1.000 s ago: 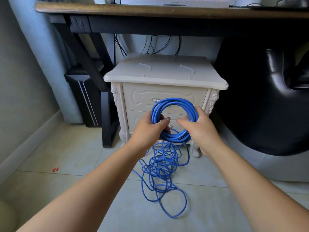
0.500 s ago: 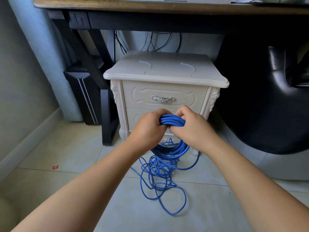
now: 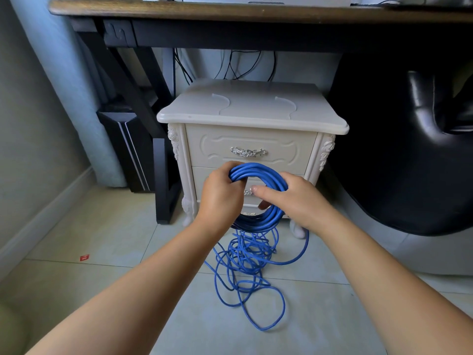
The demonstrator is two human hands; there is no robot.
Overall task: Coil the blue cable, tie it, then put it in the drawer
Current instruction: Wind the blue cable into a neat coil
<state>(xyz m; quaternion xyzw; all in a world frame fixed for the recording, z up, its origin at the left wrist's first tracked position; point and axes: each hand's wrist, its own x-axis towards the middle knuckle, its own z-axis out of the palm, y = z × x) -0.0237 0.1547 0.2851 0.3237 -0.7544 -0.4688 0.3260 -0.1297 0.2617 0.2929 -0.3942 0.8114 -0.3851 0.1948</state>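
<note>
Coiling, first of the three steps, and by the look of it only partly through. Grips the left side of the wound ring [image 3: 258,170] of blue cable [image 3: 271,219] in the left hand [image 3: 220,198], fingers curled tight round the bundled turns. Grasps the ring's right side in the right hand [image 3: 297,201], thumb laid straight across the front, fingers hooked behind the strands. Holds the ring up off the floor [image 3: 102,239], just in front of the nightstand [image 3: 256,108] and below the upper drawer [image 3: 217,147] with its silver handle [image 3: 248,151]. Leaves a good deal unwound as a loose tangle [image 3: 245,254] dropping from the ring's lower edge onto the tiles, nearer than the nightstand, with one wide loop swung out to the right and another lying nearest of all.

Next, probably: keep the left grip clenched as anchor, free the right grip, reach down for slack and lay another turn onto the ring. Calls for drawing strand out of the tangle gently, for fear of snagging or knotting crossed loops. Calls also for matching each new turn to the ring's size, to keep the bundle neat enough to tie. No tie in view and upper drawer shut, so tying and stowing not yet begun.
</note>
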